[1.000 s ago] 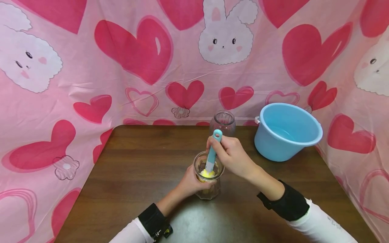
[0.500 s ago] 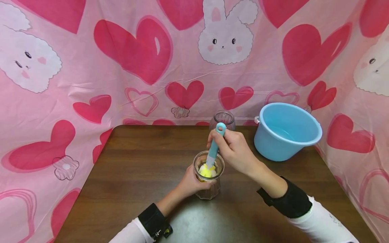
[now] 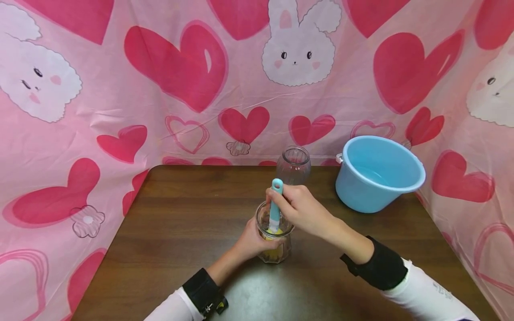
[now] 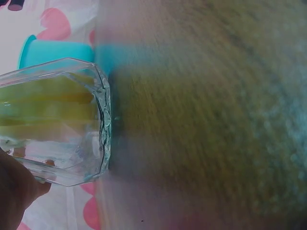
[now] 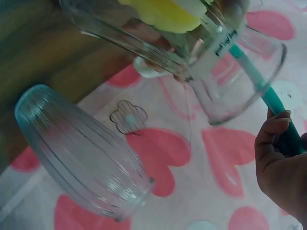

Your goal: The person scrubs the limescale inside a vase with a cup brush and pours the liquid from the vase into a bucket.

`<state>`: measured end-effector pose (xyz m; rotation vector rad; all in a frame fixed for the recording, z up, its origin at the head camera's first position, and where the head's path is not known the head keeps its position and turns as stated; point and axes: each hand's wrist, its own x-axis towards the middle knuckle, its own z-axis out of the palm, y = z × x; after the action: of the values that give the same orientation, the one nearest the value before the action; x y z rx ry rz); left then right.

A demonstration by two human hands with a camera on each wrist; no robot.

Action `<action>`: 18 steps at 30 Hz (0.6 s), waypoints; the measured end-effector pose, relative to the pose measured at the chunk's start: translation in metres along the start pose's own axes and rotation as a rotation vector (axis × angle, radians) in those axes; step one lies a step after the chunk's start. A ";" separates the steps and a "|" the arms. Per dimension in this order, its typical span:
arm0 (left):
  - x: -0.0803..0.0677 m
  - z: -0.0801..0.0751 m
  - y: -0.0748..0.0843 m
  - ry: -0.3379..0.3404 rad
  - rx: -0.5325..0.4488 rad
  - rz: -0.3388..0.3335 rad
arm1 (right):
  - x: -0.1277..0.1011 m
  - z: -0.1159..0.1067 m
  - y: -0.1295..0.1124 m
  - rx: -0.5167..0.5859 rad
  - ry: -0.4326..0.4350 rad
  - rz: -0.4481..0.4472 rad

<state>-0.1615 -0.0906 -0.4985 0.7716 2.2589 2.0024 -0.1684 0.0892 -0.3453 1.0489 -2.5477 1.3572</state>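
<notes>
At the bench's middle, a person's left hand (image 3: 250,240) is gripping a glass jar (image 3: 275,238) while the right hand (image 3: 299,209), fingers curled around a teal brush handle (image 3: 275,205), is scrubbing its inside with the yellow sponge head (image 5: 165,14), likely needing twisting strokes next.

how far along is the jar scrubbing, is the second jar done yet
Midway, by the look of it. In hand: the left hand grips the near glass jar while the right hand holds the teal brush, its yellow sponge head pushed deep inside. Left: the ribbed jar stands behind, untouched, near the blue basin. Whether it is already clean cannot be told.
</notes>
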 end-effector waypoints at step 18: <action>-0.001 -0.002 0.003 -0.016 0.016 -0.015 | 0.014 -0.013 -0.023 -0.199 -0.117 -0.265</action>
<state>-0.1605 -0.0923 -0.4957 0.7662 2.2682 1.9667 -0.1683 0.0830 -0.3167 1.3992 -2.4460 0.9825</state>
